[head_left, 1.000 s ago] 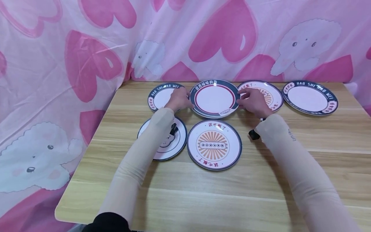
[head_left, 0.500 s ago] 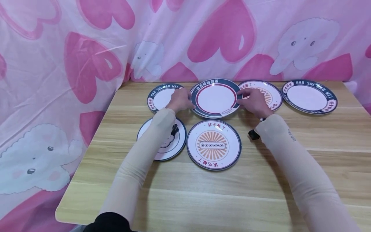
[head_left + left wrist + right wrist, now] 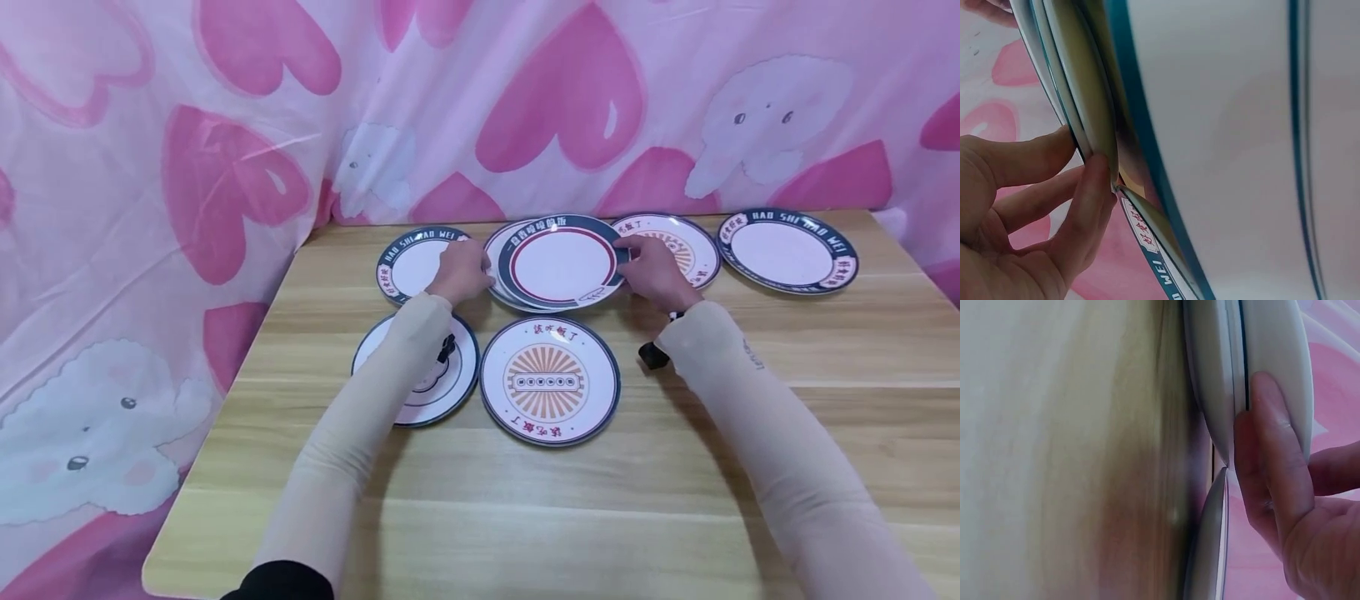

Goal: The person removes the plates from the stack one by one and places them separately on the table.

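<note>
A navy-rimmed plate [image 3: 564, 258] with a red ring lies off-centre to the right over other plates, baring a white plate rim [image 3: 501, 250] on the left. My right hand [image 3: 657, 271] pinches the navy-rimmed plate's right edge; in the right wrist view its fingers [image 3: 1269, 406] lie under the rim, which stands apart from the plates below. With thumb and fingers, my left hand [image 3: 460, 270] pinches the left edge of the lower plates. The left wrist view shows stacked rims [image 3: 1088, 94] between them. How many plates are stacked is hidden.
Beside the stack are a HAO SHI HAO WEI plate [image 3: 414, 271] on the left, a sunburst plate [image 3: 702, 250] and another lettered plate [image 3: 787, 252] on the right. Nearer lie a sunburst plate [image 3: 550, 425] and a plate [image 3: 457, 383] under my left forearm. A pink curtain [image 3: 405, 75] hangs behind the table [image 3: 480, 517].
The navy-rimmed plate has slid rightward over the stack, and more of the white plate beneath shows at the left. My right hand moves with it; the left stays at the lower rims.
</note>
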Action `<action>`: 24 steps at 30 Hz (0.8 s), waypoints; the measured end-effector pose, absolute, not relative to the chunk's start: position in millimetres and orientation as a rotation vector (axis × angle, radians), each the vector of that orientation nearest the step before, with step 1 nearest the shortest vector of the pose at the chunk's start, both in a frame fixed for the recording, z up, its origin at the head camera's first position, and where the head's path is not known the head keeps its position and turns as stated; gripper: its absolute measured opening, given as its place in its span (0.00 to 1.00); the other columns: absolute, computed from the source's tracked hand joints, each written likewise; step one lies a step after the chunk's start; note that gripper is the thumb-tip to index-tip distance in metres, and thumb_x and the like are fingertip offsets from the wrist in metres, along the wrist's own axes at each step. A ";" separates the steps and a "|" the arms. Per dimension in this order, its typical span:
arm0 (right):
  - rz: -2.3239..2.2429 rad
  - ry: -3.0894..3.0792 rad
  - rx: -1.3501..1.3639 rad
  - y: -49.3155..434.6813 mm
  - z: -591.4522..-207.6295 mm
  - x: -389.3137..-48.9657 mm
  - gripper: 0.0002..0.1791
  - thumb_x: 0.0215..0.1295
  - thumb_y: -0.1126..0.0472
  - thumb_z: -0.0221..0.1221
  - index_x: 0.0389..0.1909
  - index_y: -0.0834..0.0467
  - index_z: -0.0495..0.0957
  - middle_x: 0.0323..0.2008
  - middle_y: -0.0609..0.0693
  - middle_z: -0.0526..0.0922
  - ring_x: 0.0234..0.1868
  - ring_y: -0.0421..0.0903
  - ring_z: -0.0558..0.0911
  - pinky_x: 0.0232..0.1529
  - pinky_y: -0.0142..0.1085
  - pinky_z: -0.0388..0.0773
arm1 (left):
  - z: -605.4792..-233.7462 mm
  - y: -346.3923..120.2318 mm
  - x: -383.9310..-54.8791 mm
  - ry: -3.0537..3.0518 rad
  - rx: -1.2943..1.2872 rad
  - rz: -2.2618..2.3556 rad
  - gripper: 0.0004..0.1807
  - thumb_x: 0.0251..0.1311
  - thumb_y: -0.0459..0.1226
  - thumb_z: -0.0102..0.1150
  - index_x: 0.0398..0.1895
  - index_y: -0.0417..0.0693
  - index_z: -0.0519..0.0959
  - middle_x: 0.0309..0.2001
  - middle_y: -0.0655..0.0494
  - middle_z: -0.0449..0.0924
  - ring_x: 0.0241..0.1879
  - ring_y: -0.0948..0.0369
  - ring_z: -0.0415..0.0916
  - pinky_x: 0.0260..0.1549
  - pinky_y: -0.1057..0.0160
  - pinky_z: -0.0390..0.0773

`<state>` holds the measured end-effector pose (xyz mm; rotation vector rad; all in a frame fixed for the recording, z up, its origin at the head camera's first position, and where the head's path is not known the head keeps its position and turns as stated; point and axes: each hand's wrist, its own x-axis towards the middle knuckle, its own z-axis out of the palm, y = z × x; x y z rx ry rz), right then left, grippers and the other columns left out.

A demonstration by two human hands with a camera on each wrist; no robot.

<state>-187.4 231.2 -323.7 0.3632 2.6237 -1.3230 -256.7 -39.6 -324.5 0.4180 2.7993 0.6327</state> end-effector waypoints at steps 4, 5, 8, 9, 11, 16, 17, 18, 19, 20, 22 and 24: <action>-1.371 2.589 0.360 236.4 -322.7 -184.9 0.29 0.67 0.69 0.42 0.69 0.57 0.55 0.60 0.61 0.63 0.38 0.48 0.78 0.37 0.36 0.81 | -323.6 -40.0 -256.2 2.785 0.401 0.643 0.18 0.54 0.38 0.63 0.49 0.45 0.79 0.50 0.49 0.78 0.47 0.57 0.72 0.49 0.60 0.77; -1.382 2.581 0.362 237.9 -322.3 -184.0 0.29 0.67 0.69 0.42 0.69 0.56 0.55 0.61 0.61 0.63 0.39 0.48 0.78 0.37 0.37 0.81 | -323.5 -39.9 -256.4 2.785 0.409 0.644 0.19 0.54 0.38 0.63 0.49 0.45 0.79 0.50 0.49 0.78 0.47 0.57 0.72 0.49 0.60 0.77; -1.413 2.557 0.372 241.4 -320.3 -180.6 0.29 0.67 0.69 0.41 0.69 0.55 0.54 0.64 0.61 0.61 0.43 0.48 0.77 0.39 0.34 0.82 | -323.3 -39.0 -256.8 2.776 0.417 0.654 0.19 0.53 0.38 0.63 0.50 0.45 0.78 0.52 0.49 0.78 0.50 0.55 0.73 0.50 0.60 0.77; -1.422 2.551 0.373 242.5 -319.4 -179.2 0.29 0.67 0.69 0.41 0.70 0.56 0.54 0.64 0.61 0.60 0.44 0.49 0.77 0.39 0.33 0.82 | -323.5 -38.7 -256.8 2.775 0.419 0.651 0.19 0.53 0.38 0.63 0.50 0.45 0.78 0.52 0.49 0.78 0.50 0.55 0.73 0.51 0.60 0.77; -1.435 2.534 0.389 244.8 -318.1 -176.2 0.28 0.68 0.69 0.41 0.70 0.55 0.54 0.66 0.61 0.58 0.47 0.50 0.76 0.41 0.32 0.82 | -324.4 -38.6 -257.1 2.773 0.418 0.653 0.19 0.53 0.38 0.63 0.50 0.45 0.78 0.52 0.49 0.78 0.51 0.55 0.73 0.51 0.60 0.77; -1.439 2.504 0.405 247.4 -314.6 -166.9 0.28 0.69 0.67 0.40 0.70 0.53 0.54 0.68 0.60 0.56 0.50 0.51 0.73 0.45 0.34 0.81 | -327.7 -44.3 -257.1 2.791 0.410 0.639 0.19 0.53 0.39 0.63 0.50 0.46 0.79 0.51 0.50 0.78 0.51 0.55 0.73 0.53 0.59 0.75; -1.443 2.497 0.399 247.9 -313.5 -164.5 0.28 0.69 0.67 0.40 0.70 0.53 0.53 0.68 0.60 0.55 0.50 0.50 0.72 0.44 0.35 0.81 | -328.1 -45.6 -257.3 2.793 0.411 0.639 0.19 0.53 0.39 0.63 0.51 0.46 0.78 0.52 0.50 0.78 0.51 0.55 0.72 0.53 0.59 0.75; -1.454 2.493 0.389 248.6 -312.4 -162.1 0.28 0.69 0.68 0.40 0.70 0.53 0.53 0.68 0.60 0.55 0.50 0.50 0.73 0.44 0.36 0.81 | -327.7 -46.2 -257.3 2.793 0.410 0.645 0.19 0.53 0.38 0.63 0.51 0.46 0.78 0.52 0.49 0.78 0.52 0.55 0.72 0.54 0.58 0.75; -1.464 2.486 0.383 249.7 -310.8 -159.3 0.28 0.69 0.68 0.40 0.70 0.52 0.53 0.68 0.60 0.55 0.50 0.50 0.73 0.44 0.37 0.81 | -327.5 -46.4 -257.6 2.791 0.412 0.650 0.20 0.53 0.38 0.63 0.51 0.46 0.78 0.52 0.49 0.78 0.52 0.54 0.72 0.54 0.58 0.75; -1.472 2.478 0.376 251.5 -309.6 -156.9 0.28 0.69 0.68 0.40 0.70 0.52 0.53 0.68 0.60 0.55 0.49 0.50 0.73 0.43 0.37 0.81 | -327.3 -46.3 -258.0 2.789 0.414 0.655 0.20 0.54 0.38 0.63 0.51 0.46 0.78 0.53 0.49 0.78 0.53 0.54 0.72 0.54 0.58 0.75; -1.471 2.466 0.374 255.6 -307.4 -153.0 0.28 0.70 0.66 0.40 0.70 0.50 0.53 0.67 0.58 0.56 0.48 0.49 0.73 0.42 0.37 0.81 | -327.4 -45.7 -258.6 2.782 0.414 0.669 0.20 0.54 0.38 0.63 0.51 0.46 0.78 0.53 0.49 0.77 0.53 0.55 0.72 0.54 0.58 0.75; -1.480 2.445 0.378 259.7 -306.6 -150.3 0.28 0.71 0.65 0.40 0.70 0.49 0.53 0.67 0.58 0.56 0.47 0.48 0.74 0.42 0.37 0.81 | -328.2 -44.9 -258.7 2.774 0.402 0.679 0.20 0.54 0.38 0.63 0.52 0.46 0.77 0.53 0.50 0.77 0.52 0.55 0.72 0.54 0.59 0.75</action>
